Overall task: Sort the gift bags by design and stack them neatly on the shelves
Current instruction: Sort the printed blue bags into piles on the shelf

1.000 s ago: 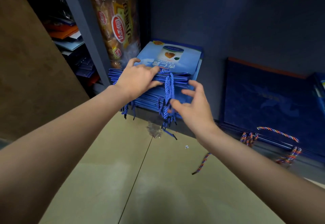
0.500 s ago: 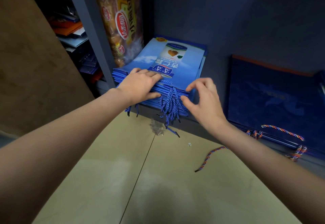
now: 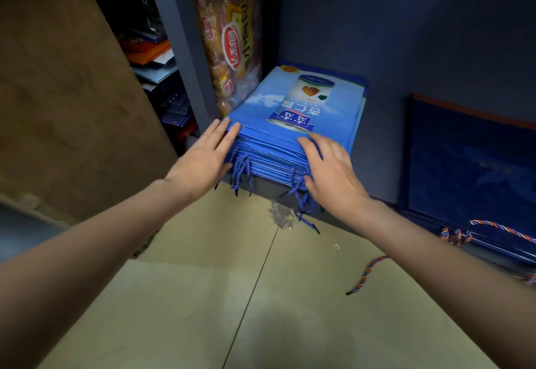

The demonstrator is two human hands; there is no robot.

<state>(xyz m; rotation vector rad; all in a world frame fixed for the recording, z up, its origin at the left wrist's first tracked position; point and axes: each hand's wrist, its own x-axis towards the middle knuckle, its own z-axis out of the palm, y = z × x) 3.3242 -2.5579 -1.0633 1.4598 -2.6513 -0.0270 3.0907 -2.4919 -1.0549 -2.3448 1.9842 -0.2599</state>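
Floor: pale, smooth tiles (image 3: 203, 296) under a dark blue shelf unit.
Shelf (image 3: 278, 187): bottom board, low by the floor.
Light blue bags (image 3: 293, 125): one flat paper stack on the shelf, twisted cord handles dangling.
Dark blue bags (image 3: 470, 165): second stack, to the right.
Loose cord (image 3: 366, 274): one, striped.
My left hand (image 3: 203, 157): flat, fingers straight against the stack's left corner.
My right hand (image 3: 330, 174): flat, fingers spread on its front edge.

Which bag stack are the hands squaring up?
The light blue stack printed with a can, between left hand and right hand; the dark navy stack lies untouched.

Dim blue-grey shelf wall (image 3: 406, 35), grey upright post (image 3: 179, 41), pale tiled floor (image 3: 203, 296), brown cardboard sheet (image 3: 63, 84) at left
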